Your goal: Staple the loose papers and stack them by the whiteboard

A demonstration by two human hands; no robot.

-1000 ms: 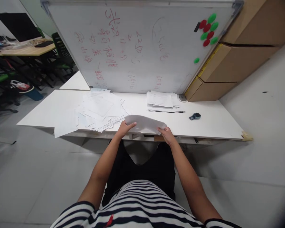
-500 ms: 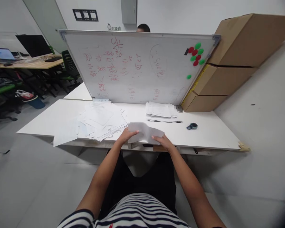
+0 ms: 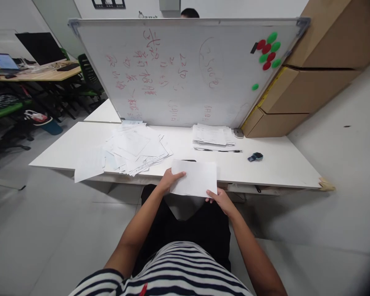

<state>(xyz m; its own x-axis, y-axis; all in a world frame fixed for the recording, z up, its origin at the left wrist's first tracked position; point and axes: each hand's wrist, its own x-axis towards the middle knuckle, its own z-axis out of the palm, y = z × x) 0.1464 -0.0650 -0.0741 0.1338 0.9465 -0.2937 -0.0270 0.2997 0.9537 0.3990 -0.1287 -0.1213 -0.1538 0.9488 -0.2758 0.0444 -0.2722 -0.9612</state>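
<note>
Now your hands — left hand (image 3: pixel 169 181), right hand (image 3: pixel 219 198) — both grip the paper sheet (image 3: pixel 195 177), long axis left-to-right over the tabletop (image 3: pixel 274 164) edge

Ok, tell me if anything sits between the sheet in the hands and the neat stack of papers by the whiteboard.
Between the sheet and the neat stack lies bare white table, except for a thin dark pen-like item just in front of the stack. The left hand and right hand hold the sheet at the table's near edge.

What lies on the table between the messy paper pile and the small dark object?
In the head view, a neat paper stack with a pen before it.
</note>
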